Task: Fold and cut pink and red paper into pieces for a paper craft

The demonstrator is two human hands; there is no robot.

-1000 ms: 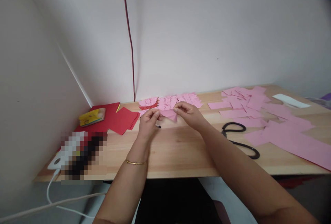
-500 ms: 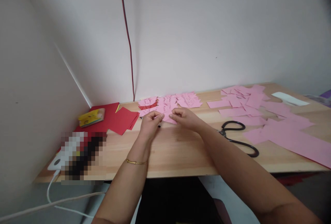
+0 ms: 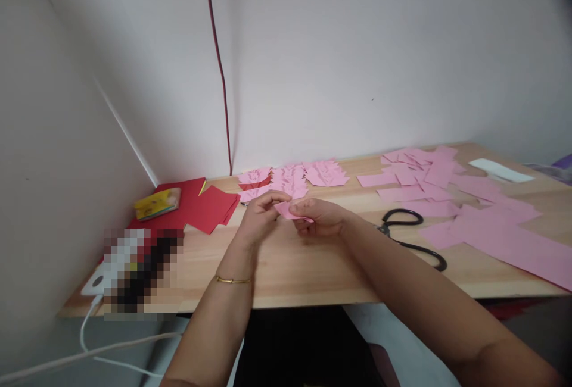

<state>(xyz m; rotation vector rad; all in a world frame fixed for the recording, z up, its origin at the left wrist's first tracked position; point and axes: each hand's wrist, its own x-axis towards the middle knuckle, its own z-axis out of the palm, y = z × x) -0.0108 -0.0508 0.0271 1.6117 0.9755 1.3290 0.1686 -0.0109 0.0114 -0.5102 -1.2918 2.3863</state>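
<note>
A small piece of pink paper (image 3: pixel 290 212) is held between my two hands above the wooden table (image 3: pixel 308 274). My left hand (image 3: pixel 262 215) pinches its left end, and my right hand (image 3: pixel 322 216) grips its right side with the thumb on top. Just beyond my fingers lie pink paper pieces with marks and jagged edges (image 3: pixel 288 178), set in rows. A strip of red paper (image 3: pixel 255 183) shows among those at the left. Right of my right hand rest scissors with black handles (image 3: pixel 404 222); my forearm hides their blades.
Cut pink paper strips (image 3: pixel 413 169) and a large pink sheet (image 3: pixel 513 241) cover the table's right. Red paper (image 3: pixel 212 208) and a yellow packet (image 3: pixel 157 203) lie at the left. A white power strip (image 3: pixel 96 283) with a cable is near the left edge. A white strip (image 3: pixel 500 169) lies far right.
The pink paper has been lifted a little and turned in my hands. My right hand has shifted its grip, its fingers now beneath the paper and thumb on top.
</note>
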